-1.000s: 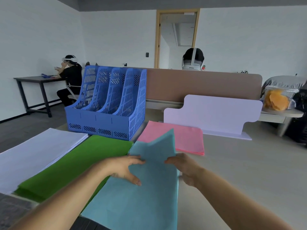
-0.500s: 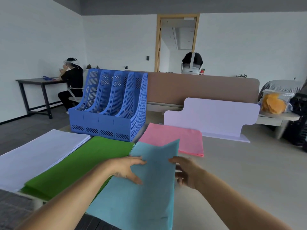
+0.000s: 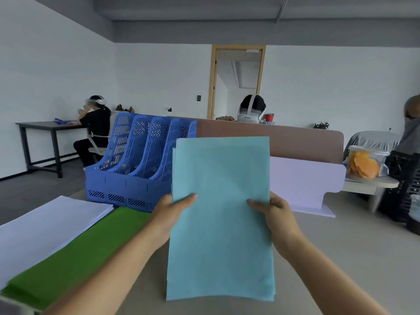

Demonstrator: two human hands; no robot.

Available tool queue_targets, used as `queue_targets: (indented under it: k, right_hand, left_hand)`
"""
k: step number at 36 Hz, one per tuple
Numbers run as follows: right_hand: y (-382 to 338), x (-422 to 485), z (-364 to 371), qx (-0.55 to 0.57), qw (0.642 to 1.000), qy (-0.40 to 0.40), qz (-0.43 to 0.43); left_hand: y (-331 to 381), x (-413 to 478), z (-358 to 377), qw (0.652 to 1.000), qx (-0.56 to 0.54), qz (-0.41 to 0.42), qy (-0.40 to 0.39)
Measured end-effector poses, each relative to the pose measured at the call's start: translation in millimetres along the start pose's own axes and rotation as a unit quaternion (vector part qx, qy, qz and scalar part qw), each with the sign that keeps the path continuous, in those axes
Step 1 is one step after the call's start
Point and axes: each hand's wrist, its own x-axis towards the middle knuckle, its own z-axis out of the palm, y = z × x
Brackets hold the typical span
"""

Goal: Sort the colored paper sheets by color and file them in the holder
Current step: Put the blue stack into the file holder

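1. Head view, surroundings: a blue file holder (image 3: 136,176) with four slots stands at the far left of the table (image 3: 341,258). Before it lie a white paper stack (image 3: 45,226) and, just beside that, a green paper stack (image 3: 75,258). A pale lilac board (image 3: 302,183) stands upright to the right, and behind it a brown partition (image 3: 295,142). A jar of orange pieces (image 3: 363,163) sits on a side ledge. A seated person (image 3: 95,130) is at a far desk.
2. The light blue sheets (image 3: 221,214) are held upright above the table, in front of the holder's right end. They are several sheets together, edges slightly uneven at the top left and bottom right.
3. The left hand (image 3: 169,214) is clamped on the sheets' left edge, thumb in front; the right hand (image 3: 277,214) pinches the right edge likewise.
4. The sheets hide the holder's right end and part of the board. The fingers behind them cannot be seen.
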Motion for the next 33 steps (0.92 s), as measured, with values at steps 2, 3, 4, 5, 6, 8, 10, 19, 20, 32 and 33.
queue_targets:
  k: [2, 3, 4, 5, 6, 8, 10, 19, 20, 32, 33]
  right_hand:
    - [-8.0, 4.6, 0.3, 0.024, 0.999, 0.013, -0.020]
    - [-11.0, 5.9, 1.2, 0.030, 0.999, 0.016, -0.027]
    - [-12.3, 7.4, 1.6, 0.029, 0.999, 0.018, -0.034]
    - [-13.2, 7.4, 2.7, 0.023, 0.999, 0.019, -0.040]
    - [-11.8, 8.1, 2.7, 0.016, 0.999, 0.018, -0.043]
    - [-9.0, 7.2, 2.3, 0.017, 0.999, 0.004, -0.031]
    - [-6.3, 6.1, 0.1, 0.028, 0.999, -0.016, -0.011]
    - [4.8, 12.2, -0.4, 0.011, 0.999, -0.006, 0.040]
    - [4.6, 13.7, -1.0, 0.010, 0.999, -0.006, 0.040]
    - [12.9, 18.9, -6.9, 0.013, 0.999, -0.030, 0.034]
    - [14.0, 18.5, -6.3, 0.013, 0.999, -0.032, 0.030]
  left_hand:
    - [15.7, 2.3, 10.9, 0.999, -0.009, 0.047, 0.021]
    - [21.1, 3.4, 15.1, 0.998, -0.013, 0.064, 0.026]
    - [25.2, 3.6, 18.8, 0.997, -0.014, 0.077, 0.024]
    - [26.8, 3.5, 21.7, 0.996, -0.010, 0.087, 0.014]
    - [26.7, 2.7, 23.1, 0.996, -0.006, 0.091, 0.004]
    - [20.0, 1.9, 20.8, 0.996, -0.011, 0.087, -0.007]
    - [12.0, 1.1, 13.8, 0.997, -0.032, 0.072, -0.024]
    - [-3.0, -1.8, 10.1, 0.997, 0.014, 0.000, -0.079]
    - [-1.5, -1.1, 11.2, 0.997, 0.024, 0.004, -0.075]
    - [-19.2, -4.1, 6.6, 0.998, 0.039, -0.017, -0.049]
    - [-20.9, -3.9, 4.4, 0.997, 0.049, -0.016, -0.057]
